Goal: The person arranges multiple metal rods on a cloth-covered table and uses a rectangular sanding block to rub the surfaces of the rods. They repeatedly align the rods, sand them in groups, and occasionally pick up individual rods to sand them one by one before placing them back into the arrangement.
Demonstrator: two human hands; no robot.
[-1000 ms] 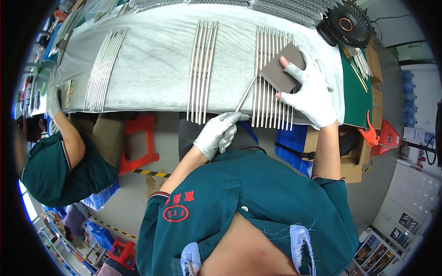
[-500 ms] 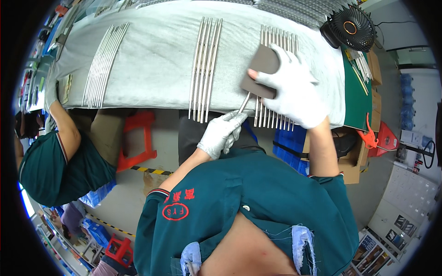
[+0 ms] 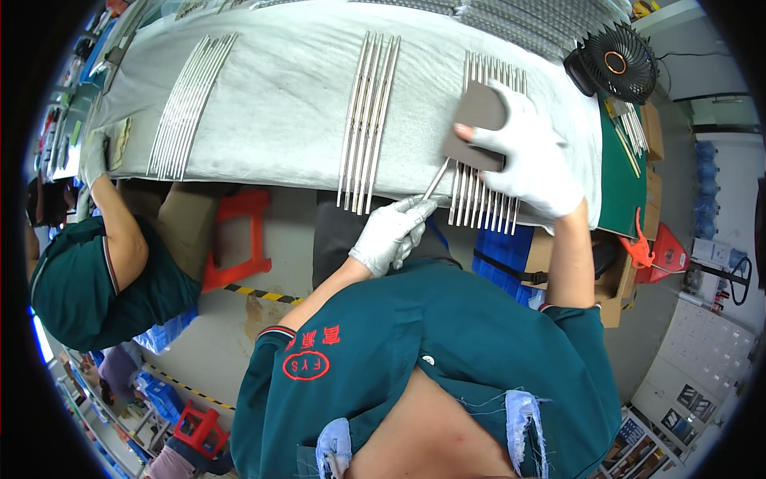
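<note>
My left hand (image 3: 393,235), in a pale glove, is closed round the near end of a thin metal rod (image 3: 436,180) just off the table's front edge. The rod slants up to the right, and its far end goes out of sight beneath a flat grey-brown abrasive pad (image 3: 479,120). Gripping that pad from the right is my right hand (image 3: 533,156), in a white glove with a bare thumb tip. Beneath the pad and right hand lies a row of metal rods (image 3: 485,203), partly covered. Farther left is a smaller bundle of rods (image 3: 369,128).
A pale cloth (image 3: 279,112) covers the table. More thin rods (image 3: 191,108) lie toward the left. A black fan (image 3: 613,64) stands at the back right, near a green surface (image 3: 618,184). At left, another person (image 3: 116,271) sits by a red stool (image 3: 239,239).
The table and rods sit slightly farther right in the view. My right hand and the pad have shifted right, a little more than the rods. Both hands keep their holds.
</note>
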